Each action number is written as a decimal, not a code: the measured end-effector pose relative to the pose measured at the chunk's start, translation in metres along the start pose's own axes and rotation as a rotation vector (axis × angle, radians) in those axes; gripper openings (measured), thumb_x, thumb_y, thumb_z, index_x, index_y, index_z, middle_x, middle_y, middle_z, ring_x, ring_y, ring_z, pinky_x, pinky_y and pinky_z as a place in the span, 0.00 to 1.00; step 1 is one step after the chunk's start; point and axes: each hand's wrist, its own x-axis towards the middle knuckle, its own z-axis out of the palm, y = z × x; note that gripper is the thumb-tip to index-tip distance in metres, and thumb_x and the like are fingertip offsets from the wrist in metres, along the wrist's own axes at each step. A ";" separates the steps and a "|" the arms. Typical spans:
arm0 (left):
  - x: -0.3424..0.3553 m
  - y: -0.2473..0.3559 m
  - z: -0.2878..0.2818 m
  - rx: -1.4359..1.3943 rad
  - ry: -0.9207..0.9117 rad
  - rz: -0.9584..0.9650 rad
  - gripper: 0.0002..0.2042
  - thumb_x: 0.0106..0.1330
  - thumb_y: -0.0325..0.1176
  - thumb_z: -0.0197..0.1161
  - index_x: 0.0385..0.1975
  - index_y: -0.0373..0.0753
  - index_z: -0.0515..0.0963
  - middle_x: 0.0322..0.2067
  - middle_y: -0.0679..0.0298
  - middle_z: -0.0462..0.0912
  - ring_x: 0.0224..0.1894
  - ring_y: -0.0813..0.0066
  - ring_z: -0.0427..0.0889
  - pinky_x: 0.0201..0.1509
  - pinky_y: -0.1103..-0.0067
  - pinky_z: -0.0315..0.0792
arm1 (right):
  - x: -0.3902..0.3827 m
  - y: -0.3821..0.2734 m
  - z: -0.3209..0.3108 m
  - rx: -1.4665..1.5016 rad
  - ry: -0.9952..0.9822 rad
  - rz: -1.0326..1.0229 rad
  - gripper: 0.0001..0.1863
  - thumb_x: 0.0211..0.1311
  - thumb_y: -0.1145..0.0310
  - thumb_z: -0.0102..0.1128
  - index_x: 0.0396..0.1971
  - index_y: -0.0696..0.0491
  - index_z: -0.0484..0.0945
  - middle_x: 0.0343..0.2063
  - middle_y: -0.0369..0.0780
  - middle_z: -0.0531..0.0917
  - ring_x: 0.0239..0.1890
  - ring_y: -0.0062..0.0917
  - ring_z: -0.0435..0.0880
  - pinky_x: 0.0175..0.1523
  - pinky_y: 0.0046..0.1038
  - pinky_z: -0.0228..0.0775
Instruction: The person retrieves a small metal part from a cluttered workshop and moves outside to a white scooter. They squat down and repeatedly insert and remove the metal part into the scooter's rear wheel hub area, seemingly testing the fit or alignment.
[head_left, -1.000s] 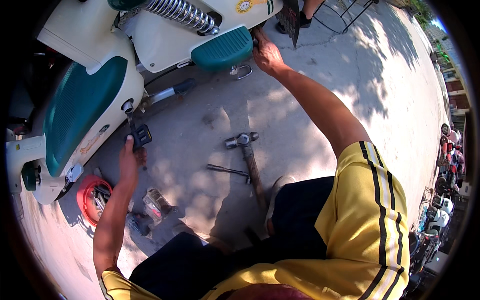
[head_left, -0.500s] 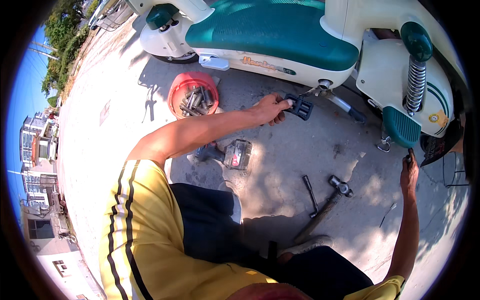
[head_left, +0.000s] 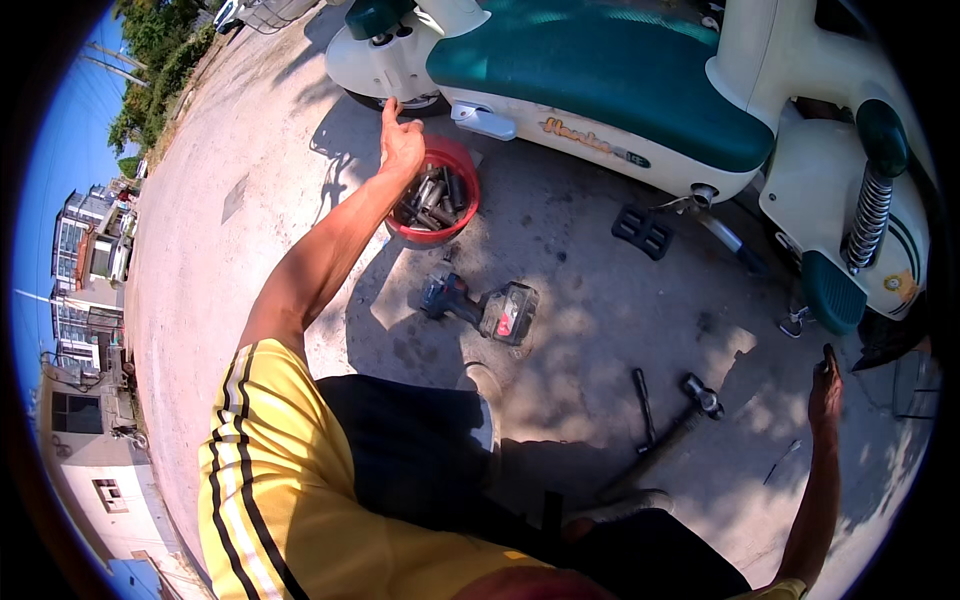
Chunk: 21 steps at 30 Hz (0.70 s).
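Note:
My left hand (head_left: 402, 150) is beside the rim of a red bucket (head_left: 462, 160), its index finger stretched out toward the scooter's wheel and the others partly bent. I see nothing in it. Metal sockets and similar parts (head_left: 436, 200) fill the bucket. Low beside the cream and green scooter (head_left: 610, 85) is a black pedal (head_left: 642, 232), apart from both hands; whether it is attached cannot be told. At the far right my right hand (head_left: 826, 388) is near the scooter's green footrest-like panel (head_left: 832, 292). Its fingers look closed around something dark, too shaded to name.
A cordless power tool (head_left: 480, 308) lies on the concrete before my knees. A hammer (head_left: 700, 398), a dark socket-wrench-like bar (head_left: 643, 408) and a thin light-tipped tool (head_left: 783, 462) lie to the right. The scooter's kickstand (head_left: 735, 245) reaches the ground behind the pedal.
My left hand has let go of the black pedal and moved left to the bucket. The pedal stays by the scooter. My right hand is still at the far right; the whole view has shifted.

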 end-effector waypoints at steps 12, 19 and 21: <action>0.079 -0.086 0.016 0.042 -0.026 0.090 0.37 0.68 0.33 0.62 0.76 0.37 0.53 0.73 0.48 0.63 0.70 0.54 0.70 0.69 0.69 0.68 | -0.017 -0.046 -0.004 -0.172 0.109 -0.185 0.23 0.68 0.78 0.52 0.63 0.60 0.71 0.58 0.55 0.79 0.60 0.50 0.78 0.64 0.42 0.70; 0.096 -0.155 0.090 -0.036 -0.145 0.164 0.33 0.72 0.28 0.57 0.76 0.35 0.54 0.71 0.48 0.66 0.69 0.59 0.70 0.70 0.73 0.63 | -0.023 -0.031 -0.026 -0.295 0.026 -0.096 0.27 0.67 0.72 0.54 0.65 0.59 0.66 0.64 0.52 0.74 0.63 0.44 0.76 0.67 0.39 0.69; 0.075 -0.137 0.104 -0.043 -0.174 0.181 0.30 0.73 0.26 0.55 0.74 0.36 0.57 0.68 0.49 0.69 0.66 0.61 0.74 0.70 0.72 0.64 | -0.030 -0.019 -0.018 -0.281 0.024 -0.086 0.26 0.68 0.71 0.54 0.65 0.59 0.67 0.64 0.52 0.74 0.63 0.45 0.76 0.66 0.38 0.69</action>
